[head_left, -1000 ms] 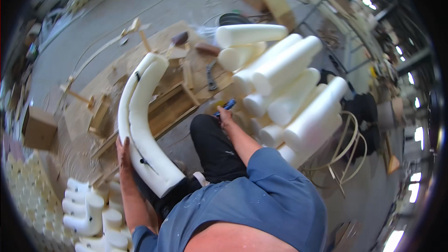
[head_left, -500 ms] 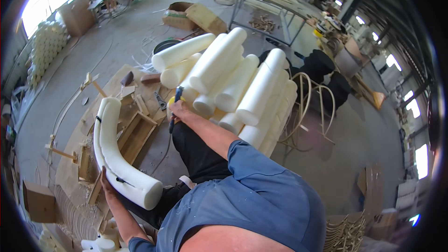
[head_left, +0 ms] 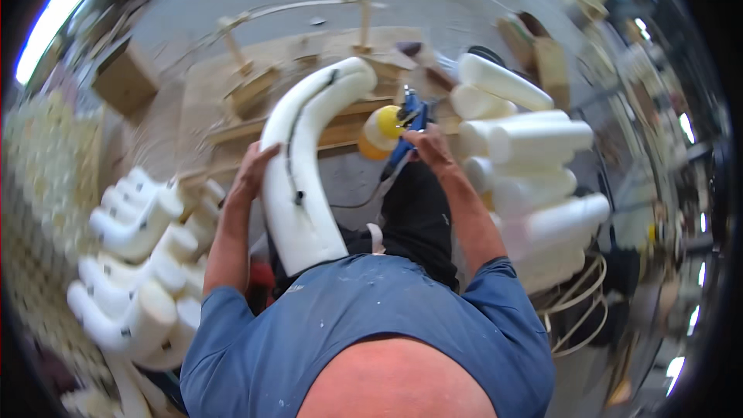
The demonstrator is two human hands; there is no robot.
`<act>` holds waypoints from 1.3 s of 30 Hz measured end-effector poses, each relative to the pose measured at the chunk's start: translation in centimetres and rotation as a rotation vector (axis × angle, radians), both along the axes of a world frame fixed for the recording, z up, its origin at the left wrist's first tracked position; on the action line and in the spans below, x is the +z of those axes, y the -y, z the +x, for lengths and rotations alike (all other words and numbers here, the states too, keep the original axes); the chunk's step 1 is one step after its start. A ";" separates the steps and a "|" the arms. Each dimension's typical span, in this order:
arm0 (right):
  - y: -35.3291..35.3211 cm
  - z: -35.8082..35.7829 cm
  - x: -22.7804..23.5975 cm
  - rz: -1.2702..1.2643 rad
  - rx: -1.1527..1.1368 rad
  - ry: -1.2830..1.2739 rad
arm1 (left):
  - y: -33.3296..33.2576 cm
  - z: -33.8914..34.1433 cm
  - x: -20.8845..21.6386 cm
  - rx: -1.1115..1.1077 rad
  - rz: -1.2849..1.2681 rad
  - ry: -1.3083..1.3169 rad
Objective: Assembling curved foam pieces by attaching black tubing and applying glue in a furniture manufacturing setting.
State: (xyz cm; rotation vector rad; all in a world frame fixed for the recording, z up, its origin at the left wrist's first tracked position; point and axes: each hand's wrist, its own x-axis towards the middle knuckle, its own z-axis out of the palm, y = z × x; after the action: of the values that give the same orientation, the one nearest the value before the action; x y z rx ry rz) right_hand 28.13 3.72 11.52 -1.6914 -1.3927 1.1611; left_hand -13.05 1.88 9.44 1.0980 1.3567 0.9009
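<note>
A thick, curved white foam roll (head_left: 298, 162) leans across my lap, its lower end against my shirt. A dark line runs along a slit in it, with small black pieces at both ends. My left hand (head_left: 251, 173) rests against its outer side, fingers bent onto the foam. My right hand (head_left: 430, 147) is closed on a blue spray gun (head_left: 416, 118) with a metal head. A yellow-topped cup (head_left: 379, 133), orange and whitish below, sits beside the gun, and a dark hose leaves its handle. The gun is apart from the foam, to its right.
Straight white foam rolls (head_left: 542, 139) are piled at my right. Bent foam pieces (head_left: 131, 294) with black bits are heaped at my left. Ahead stands a wooden frame (head_left: 348, 128) on brown sheeting, with wooden posts (head_left: 364, 23) beyond. Cardboard boxes (head_left: 126, 77) stand farther off.
My view has swung left. The foam roll's dark slit now faces up more, and its lower end has come against my shirt. My right hand still holds the spray gun, now nearer the foam.
</note>
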 end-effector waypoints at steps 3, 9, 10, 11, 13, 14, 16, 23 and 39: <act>-3.8 -5.7 2.2 -0.069 0.177 0.132 | 2.0 -3.3 -4.1 0.177 -0.014 0.024; -6.5 -6.2 2.8 0.024 0.477 0.343 | 4.2 -3.4 -3.2 0.287 -0.046 0.092; -5.8 -6.2 3.3 0.027 0.489 0.341 | 4.2 -3.2 -3.1 0.299 -0.045 0.090; -5.2 -6.3 3.4 0.010 0.418 0.292 | 4.3 -3.1 -3.1 0.298 -0.055 0.107; -5.7 -4.9 2.0 0.100 0.429 0.392 | 3.8 -2.2 -2.6 0.257 -0.077 0.097; -5.6 -6.4 2.9 0.102 0.450 0.379 | 3.8 -3.4 -3.3 0.279 -0.080 0.086; -5.2 -8.1 4.7 -0.021 0.281 0.320 | 2.5 -4.6 -4.0 0.184 -0.061 -0.127; -3.4 -7.3 -1.2 0.495 0.003 0.267 | -3.9 0.4 4.8 -0.041 0.439 -0.529; -5.7 -9.4 -7.0 0.516 -0.136 -0.334 | -18.6 13.0 -5.0 -0.467 0.740 -0.965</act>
State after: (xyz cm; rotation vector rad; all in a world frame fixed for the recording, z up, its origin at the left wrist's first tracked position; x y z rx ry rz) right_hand 18.73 9.42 4.54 -1.1494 -1.2126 0.8631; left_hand 0.00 20.53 4.42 2.5241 1.3961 0.5056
